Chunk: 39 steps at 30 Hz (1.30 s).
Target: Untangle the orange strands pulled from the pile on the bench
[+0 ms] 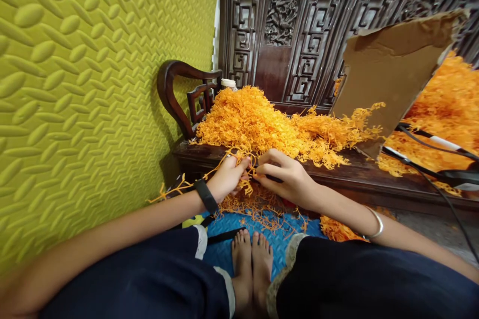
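My left hand (pixel 229 177) is closed around an orange branched plastic sprig (pixel 182 186), whose thin stem trails out to the left past my wrist. More of its curled orange strands stick up and hang down between my two hands. My right hand (pixel 288 178) is beside it, thumb and fingers bent together at the strands' right side; what lies between those fingertips is too small to make out. Just behind both hands, a big heap of curly orange pieces (pixel 249 122) covers the seat of a dark carved wooden bench (pixel 337 179).
A cardboard sheet (pixel 392 70) stands tilted on the bench, with another orange pile (pixel 449 104) behind it. Black cables (pixel 422 167) run at the right. A white-lidded container (pixel 228 83) is behind the heap. Orange scraps lie on the blue mat (pixel 279 254). A yellow textured wall (pixel 93 84) borders the left.
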Tool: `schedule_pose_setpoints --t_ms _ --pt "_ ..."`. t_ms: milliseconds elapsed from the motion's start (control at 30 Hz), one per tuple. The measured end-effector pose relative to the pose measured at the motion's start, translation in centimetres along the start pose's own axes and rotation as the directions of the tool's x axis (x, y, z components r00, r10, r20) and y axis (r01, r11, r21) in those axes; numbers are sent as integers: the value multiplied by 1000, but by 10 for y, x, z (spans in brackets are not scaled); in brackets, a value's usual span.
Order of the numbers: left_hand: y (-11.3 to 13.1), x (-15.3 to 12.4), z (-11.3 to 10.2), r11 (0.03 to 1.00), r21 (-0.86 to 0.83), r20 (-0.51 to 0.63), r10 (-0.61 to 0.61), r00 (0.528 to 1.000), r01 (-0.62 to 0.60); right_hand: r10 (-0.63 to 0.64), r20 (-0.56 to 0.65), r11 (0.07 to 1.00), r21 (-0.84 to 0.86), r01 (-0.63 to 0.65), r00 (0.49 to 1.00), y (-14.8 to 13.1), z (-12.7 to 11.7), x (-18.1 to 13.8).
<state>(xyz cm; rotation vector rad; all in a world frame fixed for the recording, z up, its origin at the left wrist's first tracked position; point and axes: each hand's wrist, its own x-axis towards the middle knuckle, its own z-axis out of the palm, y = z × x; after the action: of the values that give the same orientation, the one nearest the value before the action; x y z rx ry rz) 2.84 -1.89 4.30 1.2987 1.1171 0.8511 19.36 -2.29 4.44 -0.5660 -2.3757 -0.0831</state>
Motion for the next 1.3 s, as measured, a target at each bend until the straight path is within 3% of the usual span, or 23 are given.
schedule_pose_setpoints --t_ms 133,267,433,633,767,867,967,1100,1233,1300 --pt "-1 1 -5 999 4 56 34 998 -35 65 114 998 -5 -65 991 -1 -3 -1" --pt "-9 7 -13 983 13 277 172 945 -183 201 153 951 207 -230 968 0 -6 -4" --pt "-10 6 -18 969 96 502 149 852 -226 290 308 785 464 -409 906 -2 -11 -5" --pt "-6 -1 -18 961 106 678 119 725 -257 224 467 505 695 -512 855 2 -14 -11" --pt "0 -6 -26 969 112 738 68 672 -222 243 429 432 755 -493 870 13 -20 -22" --pt "2 -6 -28 971 34 655 158 739 -238 436 259 447 769 -457 862 21 -29 -25" --pt "0 -4 -24 975 -62 485 218 847 -215 594 30 583 673 -456 804 33 -39 -21" --pt "-3 -2 -20 984 -137 390 157 907 -112 605 -181 754 442 -485 775 67 -45 -10" --pt "-1 -1 -19 971 -231 348 141 927 -61 516 -504 853 231 -468 692 122 -43 0" --pt "-1 -1 -19 948 -315 305 147 941 -46 532 -480 827 119 -549 697 147 -42 4"
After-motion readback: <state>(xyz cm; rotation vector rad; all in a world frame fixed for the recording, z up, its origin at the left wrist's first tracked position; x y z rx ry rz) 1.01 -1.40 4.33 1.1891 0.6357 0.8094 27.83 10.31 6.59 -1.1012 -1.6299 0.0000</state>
